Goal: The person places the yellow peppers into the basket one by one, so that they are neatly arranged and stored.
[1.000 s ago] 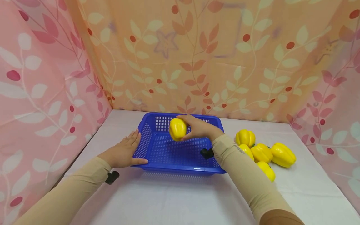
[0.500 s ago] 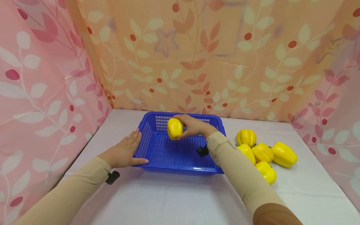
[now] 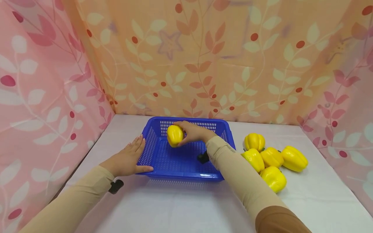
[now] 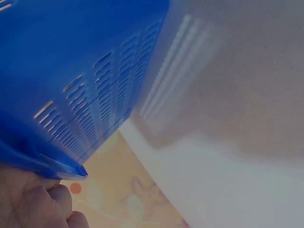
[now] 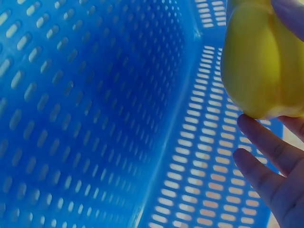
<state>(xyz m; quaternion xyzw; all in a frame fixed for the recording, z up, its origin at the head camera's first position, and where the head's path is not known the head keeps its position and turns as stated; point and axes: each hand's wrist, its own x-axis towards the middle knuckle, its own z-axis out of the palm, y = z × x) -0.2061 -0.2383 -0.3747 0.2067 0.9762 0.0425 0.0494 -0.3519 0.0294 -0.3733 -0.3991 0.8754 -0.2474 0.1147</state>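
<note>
In the head view, my right hand (image 3: 194, 132) grips a yellow bell pepper (image 3: 175, 136) between thumb and fingers, over the back left part of a blue plastic basket (image 3: 186, 178). The right wrist view has the same bell pepper (image 5: 251, 61) above the slotted basket floor, with some fingertips (image 5: 247, 159) spread below it. My left hand (image 3: 128, 158) lies along the basket's left rim, fingers straight and thumb at the front left corner. Part of that left hand (image 4: 33, 202) appears against the rim in the left wrist view.
Several yellow bell peppers (image 3: 272, 157) lie in a group on the white-covered table (image 3: 180, 207), right of the basket. Floral curtains (image 3: 186, 64) close off the back and both sides. A black wrist camera (image 3: 116, 186) sticks out from the left sleeve.
My right hand has carried the bell pepper a short way left across the basket. My left hand stays on the left rim.
</note>
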